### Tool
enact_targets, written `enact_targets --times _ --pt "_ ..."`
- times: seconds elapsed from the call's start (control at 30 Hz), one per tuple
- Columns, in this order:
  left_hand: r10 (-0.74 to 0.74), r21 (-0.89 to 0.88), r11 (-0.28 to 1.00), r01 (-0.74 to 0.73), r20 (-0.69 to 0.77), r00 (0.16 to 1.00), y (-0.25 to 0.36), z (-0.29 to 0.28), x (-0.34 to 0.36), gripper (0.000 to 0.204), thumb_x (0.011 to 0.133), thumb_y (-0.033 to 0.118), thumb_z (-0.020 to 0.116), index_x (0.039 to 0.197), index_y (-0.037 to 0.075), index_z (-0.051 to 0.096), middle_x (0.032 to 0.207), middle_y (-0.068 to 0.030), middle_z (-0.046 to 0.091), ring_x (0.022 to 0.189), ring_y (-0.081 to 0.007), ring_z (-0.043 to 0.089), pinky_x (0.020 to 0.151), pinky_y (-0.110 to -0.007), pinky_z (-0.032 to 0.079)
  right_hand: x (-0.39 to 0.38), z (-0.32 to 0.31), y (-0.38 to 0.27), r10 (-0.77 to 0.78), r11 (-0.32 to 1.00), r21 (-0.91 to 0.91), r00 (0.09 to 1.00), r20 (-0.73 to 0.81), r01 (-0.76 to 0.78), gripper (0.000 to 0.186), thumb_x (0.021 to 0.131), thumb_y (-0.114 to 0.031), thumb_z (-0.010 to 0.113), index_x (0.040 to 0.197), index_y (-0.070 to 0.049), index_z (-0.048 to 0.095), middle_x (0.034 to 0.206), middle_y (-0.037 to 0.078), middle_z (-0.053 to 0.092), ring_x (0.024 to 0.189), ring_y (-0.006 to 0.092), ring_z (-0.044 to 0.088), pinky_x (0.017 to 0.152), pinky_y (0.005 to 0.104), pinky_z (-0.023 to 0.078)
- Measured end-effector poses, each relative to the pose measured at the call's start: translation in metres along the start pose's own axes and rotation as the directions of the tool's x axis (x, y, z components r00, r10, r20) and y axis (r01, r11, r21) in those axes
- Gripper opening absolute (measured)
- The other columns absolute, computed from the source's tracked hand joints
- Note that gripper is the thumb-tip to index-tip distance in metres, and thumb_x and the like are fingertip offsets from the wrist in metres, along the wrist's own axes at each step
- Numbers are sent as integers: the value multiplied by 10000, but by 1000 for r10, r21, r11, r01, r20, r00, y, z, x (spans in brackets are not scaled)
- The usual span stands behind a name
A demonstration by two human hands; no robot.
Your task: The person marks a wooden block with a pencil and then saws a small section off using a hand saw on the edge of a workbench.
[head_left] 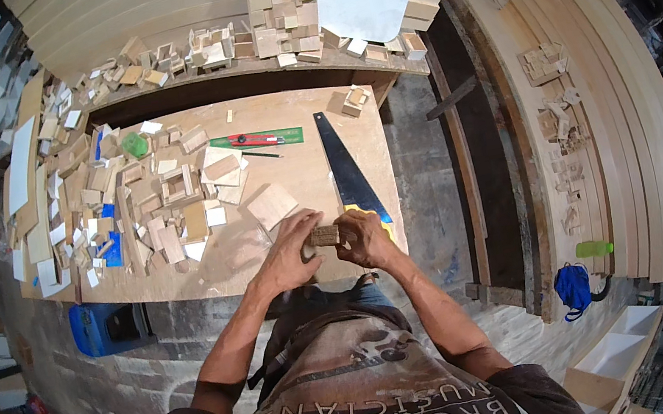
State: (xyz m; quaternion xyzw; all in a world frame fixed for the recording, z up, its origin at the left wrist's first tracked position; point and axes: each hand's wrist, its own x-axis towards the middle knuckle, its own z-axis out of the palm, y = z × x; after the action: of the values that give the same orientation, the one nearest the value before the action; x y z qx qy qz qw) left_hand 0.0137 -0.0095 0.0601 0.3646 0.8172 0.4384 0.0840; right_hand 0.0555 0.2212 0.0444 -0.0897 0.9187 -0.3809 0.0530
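Hands meet at the near edge of the wooden table [311, 128]. I see my left hand [291, 251] and right hand [364, 238] both closed on a small wooden block [325, 235] between them. Handsaw [346, 170] lies just beside the right hand.

Brown printed T-shirt [359, 391], short sleeves, bare forearms, jeans [366, 292].

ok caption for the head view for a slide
Both hands, left hand and right hand, hold a small wood block beside a handsaw.
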Motion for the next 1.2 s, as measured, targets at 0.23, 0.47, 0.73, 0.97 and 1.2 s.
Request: enact_targets --times 0.23,0.47,0.73,0.97,1.2 --pt "-368 -622 720 308 34 929 -28 27 -5 547 859 -38 730 1346 16 488 1252 -117 628 1175 -209 610 976 -349 523 5 -17 -20 50 989 146 967 -251 -13 589 727 -134 858 1254 -54 607 1112 104 648 1150 266 578 919 411 460" --pt "-458 -806 502 314 61 887 -61 66 -13 526 859 -58 744 1316 5 492 1221 -106 638 1169 -176 618 1005 -333 509 -2 28 12 273 793 534 955 118 -293 606 810 -154 866 1321 -41 561 1181 86 663 1058 212 635 932 362 526" --pt "-287 -169 949 266 -113 951 -86 65 -18 423 719 35 777 1123 12 655 1181 -177 660 1181 -386 575 1067 -445 445 22 56 48 -27 981 195 996 82 10 316 778 -5 718 1082 -16 632 1046 195 664 968 387 649 847 421 531" --pt "-197 -4 980 197 -39 980 -87 66 -12 439 721 47 786 1146 27 676 1170 -152 667 1163 -365 570 1052 -439 446 17 79 79 -139 985 99 990 -2 139 397 817 -125 760 1170 -2 627 1116 219 677 1065 409 651 912 452 527" --pt "-150 41 988 152 -36 988 -98 69 -17 442 742 30 765 1173 10 669 1157 -162 656 1134 -368 566 1029 -443 451 16 84 72 -69 992 103 998 -13 70 287 839 -166 784 1074 -36 683 1035 182 710 974 362 698 846 428 554"
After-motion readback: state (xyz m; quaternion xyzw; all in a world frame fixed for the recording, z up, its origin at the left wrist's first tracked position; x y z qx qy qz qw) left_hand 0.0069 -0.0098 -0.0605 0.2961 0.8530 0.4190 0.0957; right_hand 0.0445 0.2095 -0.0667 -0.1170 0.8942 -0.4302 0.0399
